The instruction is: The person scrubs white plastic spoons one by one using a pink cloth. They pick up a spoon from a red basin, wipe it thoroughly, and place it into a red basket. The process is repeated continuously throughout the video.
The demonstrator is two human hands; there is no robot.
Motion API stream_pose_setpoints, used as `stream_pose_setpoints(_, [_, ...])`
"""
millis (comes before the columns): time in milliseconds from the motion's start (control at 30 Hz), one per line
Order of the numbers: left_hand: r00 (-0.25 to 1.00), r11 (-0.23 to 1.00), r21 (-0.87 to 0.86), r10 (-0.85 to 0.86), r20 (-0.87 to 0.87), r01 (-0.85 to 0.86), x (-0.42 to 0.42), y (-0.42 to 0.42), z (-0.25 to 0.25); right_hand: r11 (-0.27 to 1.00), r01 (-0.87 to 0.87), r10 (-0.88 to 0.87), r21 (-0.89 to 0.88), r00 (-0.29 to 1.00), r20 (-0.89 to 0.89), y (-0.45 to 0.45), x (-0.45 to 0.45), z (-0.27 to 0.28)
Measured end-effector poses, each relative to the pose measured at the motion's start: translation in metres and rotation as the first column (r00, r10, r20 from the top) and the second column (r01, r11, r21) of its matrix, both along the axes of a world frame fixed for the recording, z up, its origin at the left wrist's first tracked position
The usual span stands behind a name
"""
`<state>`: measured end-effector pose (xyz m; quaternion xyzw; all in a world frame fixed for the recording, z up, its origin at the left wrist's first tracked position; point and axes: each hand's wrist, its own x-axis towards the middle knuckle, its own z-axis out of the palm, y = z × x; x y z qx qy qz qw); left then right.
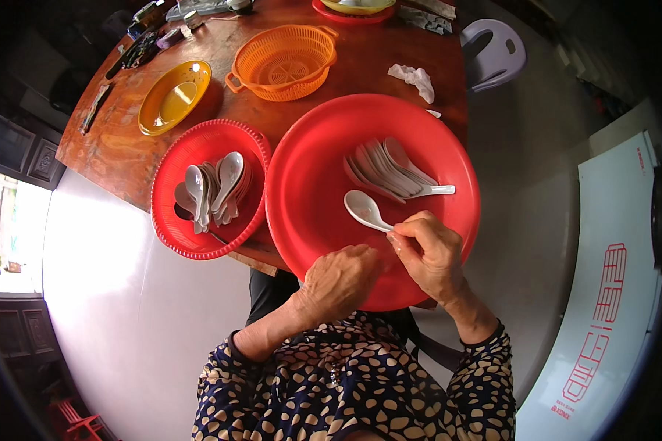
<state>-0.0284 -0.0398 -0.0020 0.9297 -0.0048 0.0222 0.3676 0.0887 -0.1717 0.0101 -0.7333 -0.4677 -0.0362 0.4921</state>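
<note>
My right hand [433,259] grips the handle end of a white soup spoon [366,209] between thumb and fingers, over a large red plastic basin [309,165]. Beside it, at the basin's near side, is my left hand [345,278], back upward and fingers bent; whether it holds anything is hidden. A fanned stack of white soup spoons [383,168] rests on the basin's far right part. Left of the basin, a red plastic colander [168,220] holds a pile of soup spoons [229,176], with a dark metal spoon partly under them.
An orange plastic basket [303,82] and a yellow oval dish [168,105] stand on the wooden table [121,149] beyond. Crumpled white tissue [414,80] lies near the right edge. A red plate with a yellow bowl [358,6] is at the far side; a plastic chair [499,60] stands right.
</note>
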Motion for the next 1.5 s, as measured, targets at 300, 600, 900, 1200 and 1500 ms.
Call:
stream_pose_setpoints(300, [0.931, 0.365, -0.859, 0.077, -0.356, -0.358, 0.017, 0.009, 0.005, 0.995, -0.006, -0.038, 0.103, 0.908, 0.417, 0.013, -0.016, -0.012])
stream_pose_setpoints(600, [0.895, 0.382, -0.811, 0.232, -0.381, -0.444, 0.020, 0.014, -0.003, 0.990, -0.129, 0.112, 0.063, 0.967, 0.229, 0.013, -0.012, -0.007])
stream_pose_setpoints(900, [0.892, 0.514, -0.729, 0.250, -0.378, -0.453, 0.023, 0.025, 0.014, 0.948, 0.028, 0.007, -0.317, 0.994, 0.108, -0.004, 0.016, -0.006])
stream_pose_setpoints(1200, [0.901, 0.871, -0.234, 0.425, -0.081, -0.432, 0.025, 0.018, -0.002, 0.679, -0.388, 0.410, -0.623, 0.905, -0.117, -0.011, 0.023, -0.106])
stream_pose_setpoints(1500, [0.894, 0.441, -0.778, 0.250, -0.373, -0.448, 0.021, 0.028, 0.001, 0.922, -0.308, 0.217, -0.236, 0.914, -0.342, 0.001, 0.033, 0.020])
